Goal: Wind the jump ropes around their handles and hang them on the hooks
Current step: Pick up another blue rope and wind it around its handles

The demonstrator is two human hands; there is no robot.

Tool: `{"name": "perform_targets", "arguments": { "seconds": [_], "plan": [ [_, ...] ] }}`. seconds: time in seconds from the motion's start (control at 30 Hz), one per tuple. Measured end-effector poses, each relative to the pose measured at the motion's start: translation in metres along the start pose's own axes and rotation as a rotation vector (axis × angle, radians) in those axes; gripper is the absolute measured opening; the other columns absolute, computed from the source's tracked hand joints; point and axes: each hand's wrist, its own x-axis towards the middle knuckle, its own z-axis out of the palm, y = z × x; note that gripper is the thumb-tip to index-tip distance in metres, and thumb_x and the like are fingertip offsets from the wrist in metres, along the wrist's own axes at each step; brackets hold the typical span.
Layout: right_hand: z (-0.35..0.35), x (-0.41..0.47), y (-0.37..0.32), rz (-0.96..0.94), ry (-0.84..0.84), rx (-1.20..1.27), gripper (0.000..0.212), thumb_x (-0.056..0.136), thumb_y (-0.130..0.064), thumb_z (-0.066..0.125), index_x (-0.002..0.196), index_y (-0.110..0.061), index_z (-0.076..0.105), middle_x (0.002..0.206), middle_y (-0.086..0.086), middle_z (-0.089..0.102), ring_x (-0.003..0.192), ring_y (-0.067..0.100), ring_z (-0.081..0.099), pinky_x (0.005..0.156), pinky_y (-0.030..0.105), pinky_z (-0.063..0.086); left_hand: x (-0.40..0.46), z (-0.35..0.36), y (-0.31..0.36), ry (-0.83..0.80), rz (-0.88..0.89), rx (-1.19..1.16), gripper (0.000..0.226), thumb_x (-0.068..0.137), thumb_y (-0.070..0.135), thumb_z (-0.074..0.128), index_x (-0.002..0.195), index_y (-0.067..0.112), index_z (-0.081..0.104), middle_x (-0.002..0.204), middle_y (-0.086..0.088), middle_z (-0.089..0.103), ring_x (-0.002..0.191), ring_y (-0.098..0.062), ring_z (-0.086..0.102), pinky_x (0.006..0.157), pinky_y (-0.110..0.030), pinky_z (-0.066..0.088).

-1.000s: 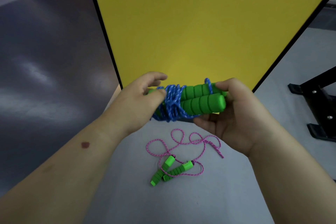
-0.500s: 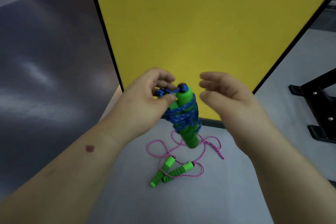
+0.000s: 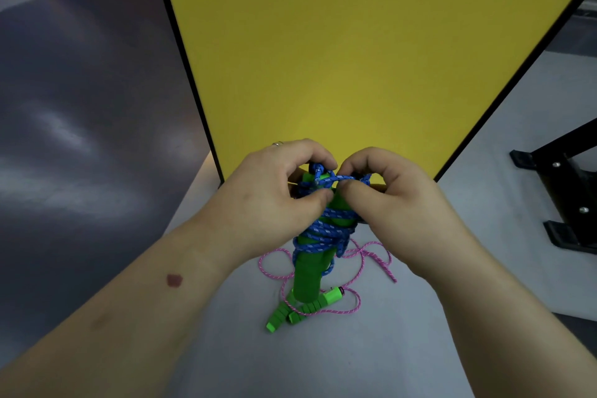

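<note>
At the far left lies a dark, glossy floor (image 3: 80,126), and beside it a pale grey floor surface (image 3: 226,349) runs under both forearms. The left hand (image 3: 274,194) comes in from the lower left, a ring (image 3: 277,143) on one finger, and its thumb and curled fingers pinch the blue rope (image 3: 323,233) at the top of the bundle. That rope is wound in many turns around the green handles (image 3: 308,275), which hang upright in the air between the two hands, lower ends pointing down. Directly beneath them on the grey floor lies the pink jump rope (image 3: 371,255), loose and unwound, its strand looping around its two ribbed green handles (image 3: 300,310), which lie side by side at a slant. The right hand (image 3: 397,200) meets the left at the top of the bundle, thumb and curled fingers pinching the blue strand just beside the left thumb. Behind the hands stands a yellow board (image 3: 355,42) with a black edge. At the far right, well apart, sits a black metal frame (image 3: 568,197) with bolts.
</note>
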Motion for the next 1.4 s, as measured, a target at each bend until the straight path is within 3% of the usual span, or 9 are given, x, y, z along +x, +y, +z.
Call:
{"name": "perform_targets", "arguments": {
  "seconds": [0.13,0.3,0.4,0.67,0.83,1.0,1.13,1.27,1.4],
  "plan": [
    [0.001,-0.001,-0.002,-0.036,-0.019,-0.047,0.012,0.096,-0.02,0.065,0.085,-0.024,0.066,0.078,-0.003,0.056,0.034,0.005,0.039,0.037,0.014,0.027,0.0,-0.003,-0.001,-0.044,-0.024,-0.055,0.031,0.087,0.013,0.077,0.103,0.038,0.068,0.092,0.014,0.07,0.072,-0.006,0.067,0.068,-0.031,0.059],
    [0.004,0.001,0.001,0.013,-0.053,0.05,0.012,0.093,-0.027,0.062,0.082,-0.023,0.062,0.063,0.009,0.048,0.052,0.019,0.038,0.053,0.036,0.033,0.001,-0.002,-0.001,-0.098,-0.055,-0.199,0.032,0.077,0.021,0.075,0.106,0.032,0.068,0.107,0.007,0.074,0.095,-0.026,0.073,0.084,-0.052,0.062],
    [0.005,0.001,0.002,0.022,-0.058,0.123,0.013,0.084,-0.034,0.06,0.083,-0.022,0.063,0.071,0.015,0.05,0.064,0.026,0.044,0.063,0.046,0.04,0.002,-0.005,-0.003,-0.117,-0.046,-0.222,0.029,0.078,0.019,0.073,0.105,0.028,0.068,0.104,0.002,0.076,0.097,-0.023,0.075,0.087,-0.05,0.062],
    [0.013,0.0,0.0,0.177,-0.028,0.347,0.005,0.074,-0.025,0.06,0.072,-0.021,0.063,0.075,0.013,0.05,0.074,0.028,0.043,0.071,0.045,0.033,0.001,-0.002,-0.003,-0.167,-0.079,-0.245,0.031,0.082,0.008,0.074,0.104,0.029,0.066,0.103,0.004,0.076,0.105,-0.015,0.073,0.094,-0.045,0.061],
    [0.011,0.002,-0.003,0.168,0.002,0.486,0.006,0.079,-0.019,0.056,0.077,-0.02,0.061,0.076,0.013,0.051,0.075,0.029,0.043,0.065,0.044,0.031,0.0,0.003,0.004,0.007,-0.09,-0.413,0.038,0.083,-0.005,0.08,0.106,0.024,0.068,0.1,0.001,0.071,0.084,-0.006,0.073,0.075,-0.024,0.06],
    [0.007,0.002,-0.005,0.158,0.003,0.603,0.003,0.082,-0.016,0.06,0.081,-0.017,0.062,0.073,0.011,0.056,0.073,0.028,0.047,0.069,0.045,0.032,0.001,0.011,0.008,0.161,-0.089,-0.428,0.023,0.081,0.004,0.085,0.089,0.016,0.068,0.082,-0.003,0.076,0.077,-0.022,0.077,0.07,-0.031,0.061],
    [0.011,0.002,-0.002,0.122,0.035,0.583,0.015,0.1,-0.012,0.056,0.087,-0.015,0.06,0.08,0.015,0.056,0.076,0.03,0.048,0.069,0.046,0.035,0.002,0.01,0.007,0.175,-0.072,-0.382,0.021,0.08,0.008,0.087,0.082,0.018,0.068,0.086,-0.013,0.076,0.082,-0.029,0.078,0.074,-0.043,0.063],
    [0.012,0.002,0.0,0.075,0.057,0.538,0.011,0.097,-0.017,0.059,0.087,-0.019,0.061,0.074,0.008,0.057,0.069,0.024,0.05,0.062,0.039,0.036,0.001,0.011,0.008,0.176,-0.065,-0.355,0.021,0.079,0.011,0.089,0.078,0.015,0.069,0.092,-0.016,0.075,0.089,-0.036,0.075,0.081,-0.057,0.061],
    [0.012,0.003,-0.002,0.079,0.078,0.561,0.007,0.087,-0.024,0.062,0.084,-0.019,0.063,0.078,0.013,0.058,0.075,0.028,0.051,0.065,0.043,0.037,0.001,0.01,0.006,0.14,-0.067,-0.44,0.022,0.072,0.01,0.089,0.079,0.018,0.07,0.097,-0.007,0.078,0.09,-0.028,0.077,0.084,-0.047,0.064]
  ]
}}
